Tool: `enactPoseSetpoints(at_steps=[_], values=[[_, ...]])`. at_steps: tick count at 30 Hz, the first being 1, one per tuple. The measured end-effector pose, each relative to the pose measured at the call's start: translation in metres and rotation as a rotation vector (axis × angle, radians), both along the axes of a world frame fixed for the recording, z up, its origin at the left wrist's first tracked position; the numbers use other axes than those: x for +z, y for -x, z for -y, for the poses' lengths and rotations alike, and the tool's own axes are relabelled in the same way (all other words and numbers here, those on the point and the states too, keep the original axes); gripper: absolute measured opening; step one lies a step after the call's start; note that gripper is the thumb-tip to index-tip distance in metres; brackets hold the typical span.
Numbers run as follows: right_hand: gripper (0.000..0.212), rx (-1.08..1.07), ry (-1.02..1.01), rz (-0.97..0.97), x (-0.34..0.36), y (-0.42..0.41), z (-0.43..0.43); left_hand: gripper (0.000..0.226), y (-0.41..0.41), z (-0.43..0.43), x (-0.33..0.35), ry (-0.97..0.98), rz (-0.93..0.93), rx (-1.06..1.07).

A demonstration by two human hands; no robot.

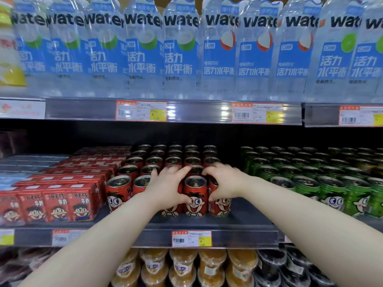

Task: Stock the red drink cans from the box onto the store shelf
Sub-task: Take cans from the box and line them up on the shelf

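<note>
The left hand [165, 187] curls round a red can [170, 212] in the front row on the dark grey shelf [244, 221]. The right hand [224, 183] grips another, and one free can stands between the two grips. More red cans [174, 160] stand in rows behind. Red cartons [58, 204] sit left of the grips and green cans [331, 193] right. Water bottles [178, 48] stand above, orange cups [182, 266] below.

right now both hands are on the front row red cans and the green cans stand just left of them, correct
Not left: the head view shows the green cans standing just right of the red cans. The left hand and right hand are indeed on the front row.
</note>
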State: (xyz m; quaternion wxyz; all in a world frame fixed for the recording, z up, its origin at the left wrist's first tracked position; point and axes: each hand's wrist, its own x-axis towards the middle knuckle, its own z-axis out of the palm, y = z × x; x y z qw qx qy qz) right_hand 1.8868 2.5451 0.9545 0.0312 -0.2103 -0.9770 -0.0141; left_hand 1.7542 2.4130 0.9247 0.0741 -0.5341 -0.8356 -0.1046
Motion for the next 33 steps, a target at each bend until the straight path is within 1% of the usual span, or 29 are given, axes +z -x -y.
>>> enactPoseSetpoints(at_steps=[2, 4, 7, 10, 13, 14, 17, 19, 22, 24, 28, 31, 33], values=[[0.076, 0.035, 0.02, -0.027, -0.001, 0.006, 0.007, 0.094, 0.012, 0.015, 0.003, 0.009, -0.021, 0.064], [0.073, 0.08, 0.023, -0.047, -0.002, 0.013, 0.016, 0.094, 0.028, 0.035, 0.004, 0.02, 0.001, 0.152], [0.074, 0.13, 0.045, -0.038, -0.003, 0.03, 0.03, 0.095, 0.054, 0.066, 0.003, 0.056, 0.035, 0.264], [0.076, 0.165, 0.04, -0.024, -0.006, 0.049, 0.045, 0.098, 0.07, 0.087, 0.0, 0.084, 0.038, 0.302], [0.08, 0.181, 0.051, -0.016, -0.008, 0.068, 0.06, 0.099, 0.086, 0.1, -0.004, 0.05, 0.078, 0.299], [0.081, 0.187, 0.053, -0.01, -0.009, 0.074, 0.065, 0.095, 0.09, 0.103, -0.005, 0.044, 0.082, 0.293], [0.081, 0.196, 0.052, 0.002, -0.011, 0.091, 0.079, 0.074, 0.099, 0.111, -0.005, 0.084, 0.006, 0.242], [0.08, 0.18, 0.065, 0.006, -0.012, 0.1, 0.086, 0.068, 0.103, 0.114, -0.004, 0.092, 0.025, 0.209], [0.068, 0.161, 0.076, -0.005, -0.016, 0.108, 0.093, 0.066, 0.111, 0.116, -0.004, 0.095, 0.059, 0.156], [0.058, 0.146, 0.062, -0.035, -0.017, 0.111, 0.098, 0.064, 0.113, 0.116, -0.004, 0.109, 0.044, 0.128], [0.044, 0.061, 0.015, -0.057, -0.014, 0.112, 0.107, 0.061, 0.113, 0.119, 0.0, 0.135, -0.014, 0.091], [0.043, -0.017, 0.012, -0.066, -0.016, 0.112, 0.114, 0.06, 0.114, 0.12, -0.001, 0.131, -0.021, 0.082], [0.046, -0.048, -0.003, -0.054, -0.019, 0.111, 0.118, 0.06, 0.115, 0.119, -0.002, 0.13, -0.025, 0.079]])
